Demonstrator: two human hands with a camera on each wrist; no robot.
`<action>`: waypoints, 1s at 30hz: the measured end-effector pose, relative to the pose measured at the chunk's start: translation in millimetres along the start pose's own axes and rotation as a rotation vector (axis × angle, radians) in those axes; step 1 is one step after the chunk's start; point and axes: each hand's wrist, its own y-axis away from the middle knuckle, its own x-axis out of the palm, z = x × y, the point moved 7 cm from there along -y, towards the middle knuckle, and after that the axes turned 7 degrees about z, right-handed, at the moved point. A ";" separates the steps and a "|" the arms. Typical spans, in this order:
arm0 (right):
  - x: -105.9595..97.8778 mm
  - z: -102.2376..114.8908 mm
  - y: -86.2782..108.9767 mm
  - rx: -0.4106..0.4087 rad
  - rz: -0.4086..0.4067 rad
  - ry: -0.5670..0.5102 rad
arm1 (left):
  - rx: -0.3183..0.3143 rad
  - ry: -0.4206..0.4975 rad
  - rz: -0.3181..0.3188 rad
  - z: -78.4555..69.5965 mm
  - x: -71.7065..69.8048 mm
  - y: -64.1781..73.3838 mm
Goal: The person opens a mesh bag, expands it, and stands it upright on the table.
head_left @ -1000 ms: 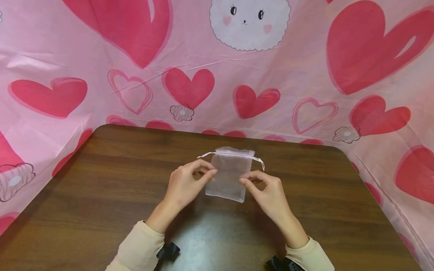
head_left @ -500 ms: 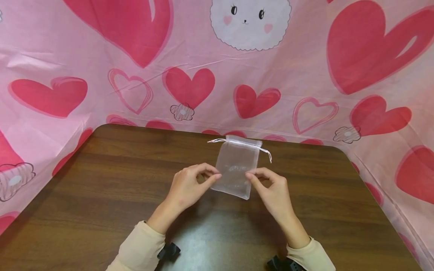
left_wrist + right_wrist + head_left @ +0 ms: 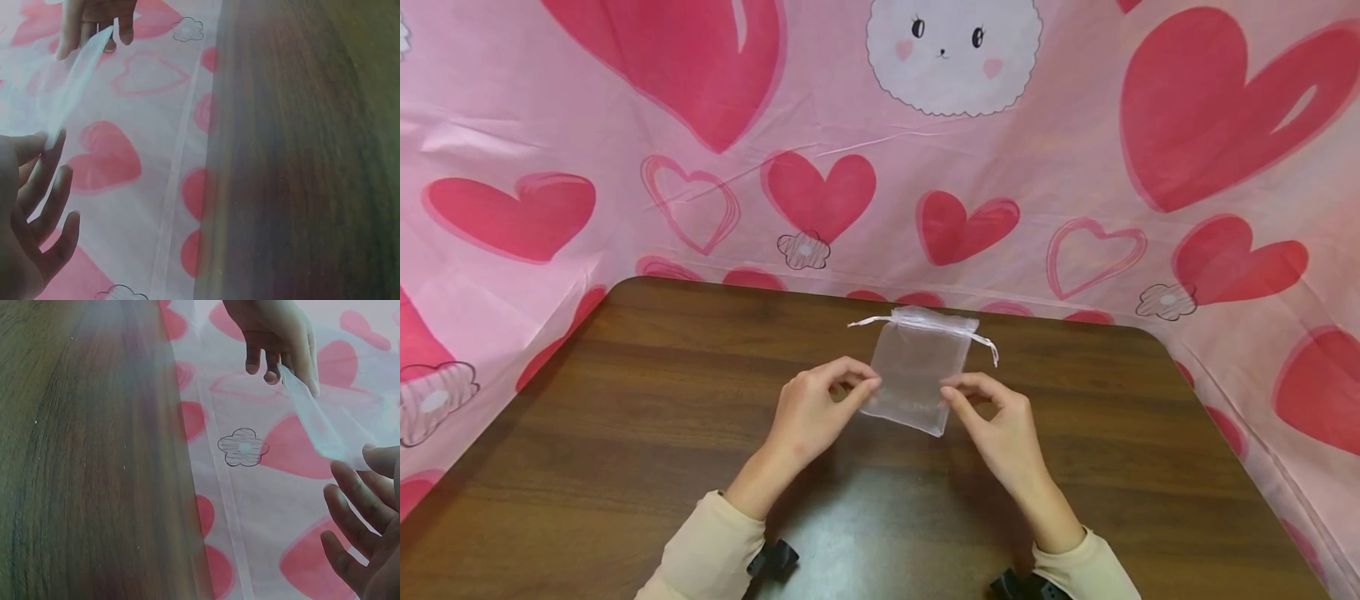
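Note:
A sheer white drawstring pouch (image 3: 919,367) is held up over the table between both hands, its gathered mouth and white cords toward the far edge. My left hand (image 3: 820,408) pinches its left side between thumb and index finger. On the opposite side my right hand (image 3: 996,421) pinches the pouch's edge the same way. In the left wrist view the pouch (image 3: 78,81) stretches between the two hands, seen nearly edge-on. The right wrist view shows the pouch (image 3: 312,419) too, the right hand's other fingers (image 3: 350,519) spread apart below the pinch.
Below the hands lies a dark brown wooden table (image 3: 647,417) with rounded far corners. A pink curtain (image 3: 1060,150) printed with red hearts hangs behind it and along both sides. A black strap device (image 3: 773,558) sits at the left wrist.
The pouch rose and tipped away toward the far edge, then came slightly back down and left. Both hands shifted a little with it and kept their pinch.

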 end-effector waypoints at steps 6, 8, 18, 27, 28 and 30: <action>5.8 2.7 0.3 -0.021 0.042 0.020 | -0.027 0.039 -0.028 2.0 -2.7 -0.5; 8.3 2.6 0.2 -0.026 0.061 0.023 | -0.045 0.058 -0.034 2.7 -3.4 -0.5; 14.3 -0.6 0.5 0.007 0.091 0.000 | -0.098 0.123 -0.010 5.4 -2.4 -1.4; 9.4 -2.8 -2.5 0.082 0.056 -0.083 | -0.075 0.107 0.016 5.5 -1.6 -3.8; 8.5 -3.3 -2.9 0.092 0.052 -0.092 | -0.068 0.102 0.018 5.6 -1.4 -4.0; 6.7 -3.9 -3.7 0.109 0.045 -0.112 | -0.047 0.093 0.023 5.7 -1.1 -4.5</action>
